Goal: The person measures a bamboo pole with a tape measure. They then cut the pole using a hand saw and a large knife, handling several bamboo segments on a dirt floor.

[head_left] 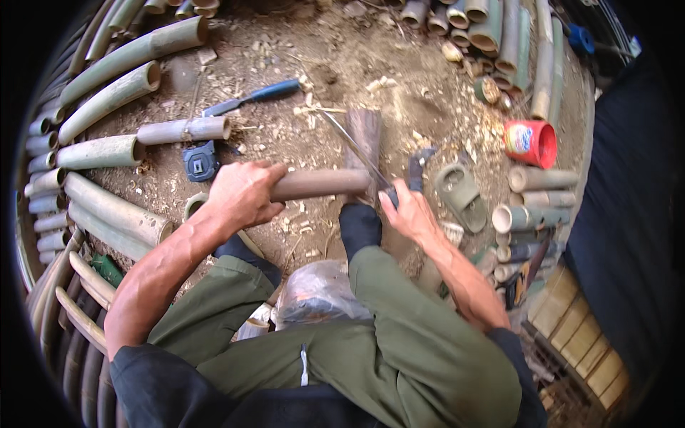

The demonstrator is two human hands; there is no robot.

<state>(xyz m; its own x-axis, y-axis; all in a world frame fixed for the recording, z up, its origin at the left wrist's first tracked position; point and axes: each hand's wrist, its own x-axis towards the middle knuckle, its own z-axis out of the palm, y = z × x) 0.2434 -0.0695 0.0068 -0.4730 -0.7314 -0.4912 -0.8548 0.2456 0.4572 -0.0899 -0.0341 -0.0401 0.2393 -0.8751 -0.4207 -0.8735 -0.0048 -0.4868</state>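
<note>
My left hand (247, 191) is wrapped round one end of a brown bamboo length (321, 184), which lies roughly level and points to the right. Its far end reaches over a dark wooden block (366, 128) on the ground. My right hand (410, 212) is closed on the dark handle of a long-bladed knife (354, 148). The blade slants up and to the left across the block, just past the bamboo's right end. Whether the edge touches the bamboo, I cannot tell. My dark-socked foot (360, 225) is at the block's near end.
Cut bamboo lengths (107, 153) lie along the left, with more at the top right. A blue-handled chisel-like tool (253, 96) and a tape measure (201, 162) lie ahead. To the right are a sandal (462, 197), a red tub (530, 143) and scattered wood chips.
</note>
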